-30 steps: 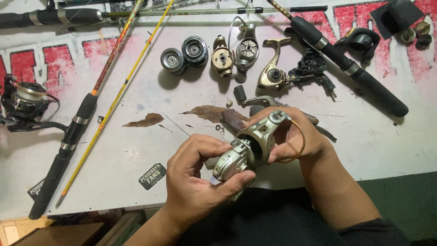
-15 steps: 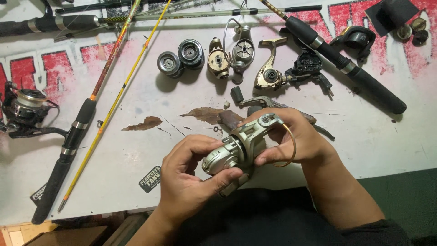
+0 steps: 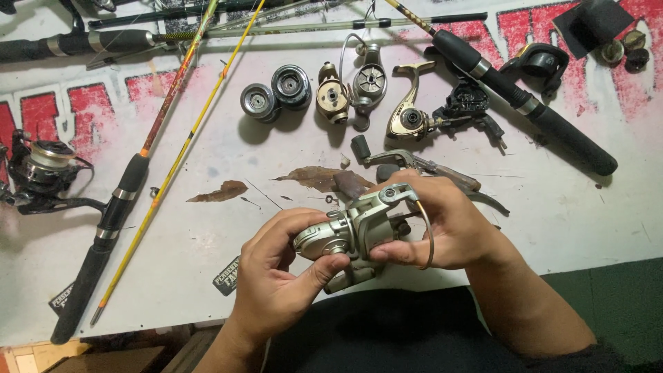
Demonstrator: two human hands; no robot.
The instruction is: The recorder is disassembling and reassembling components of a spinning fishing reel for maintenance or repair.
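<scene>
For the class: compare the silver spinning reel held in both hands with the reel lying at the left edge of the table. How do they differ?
The silver reel is lifted off the table, gripped by the left hand and right hand; the dark reel lies on it untouched. The silver reel is pale all over; the dark reel is mostly black with a light spool. Both are spinning reels with a wire bail.

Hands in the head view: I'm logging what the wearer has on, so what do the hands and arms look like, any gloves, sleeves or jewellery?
Both hands are bare: no gloves, rings or watch show on the left hand or the right hand. The forearms are uncovered to the frame's lower edge, with only a strip of dark fabric, perhaps a sleeve, at the right arm's bottom edge. Fingernails are short and unpainted.
</scene>
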